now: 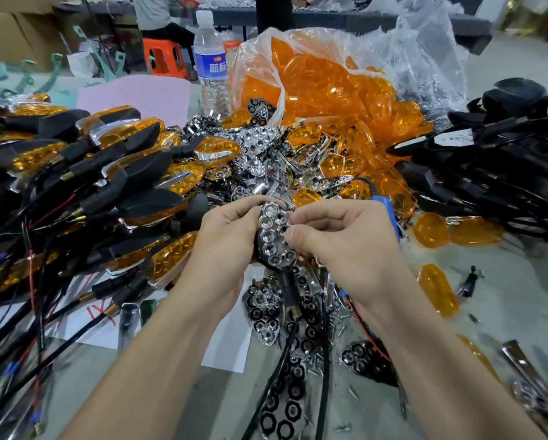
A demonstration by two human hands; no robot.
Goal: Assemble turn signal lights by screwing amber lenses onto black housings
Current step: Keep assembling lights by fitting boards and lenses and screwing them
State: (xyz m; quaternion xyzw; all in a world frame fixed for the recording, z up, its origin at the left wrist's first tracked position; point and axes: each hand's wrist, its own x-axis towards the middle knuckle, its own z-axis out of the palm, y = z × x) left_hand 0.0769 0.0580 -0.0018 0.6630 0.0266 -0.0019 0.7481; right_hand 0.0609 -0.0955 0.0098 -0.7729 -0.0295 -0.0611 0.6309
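Housing with chrome reflector on its face is held up between both hands, centre of view, above the surface. Long axis runs away from the person: tip far, stalk and wire trailing back toward the body.

Left hand: fingers curled round the housing's left side, carrying it. Right hand: thumb and fingertips pinching the reflector's right edge, looks like it's seating or aligning it. No lens on this unit yet.

Key relation for the next move, my read: the nearest loose lenses lie flat on the surface just right of the right hand, another nearer the body on the same side. So the right hand is the one to reach; the left keeps the housing. The bag of lenses sits further ahead.

Blue tool partly hidden behind the right hand, probably the driver; can't tell for sure.
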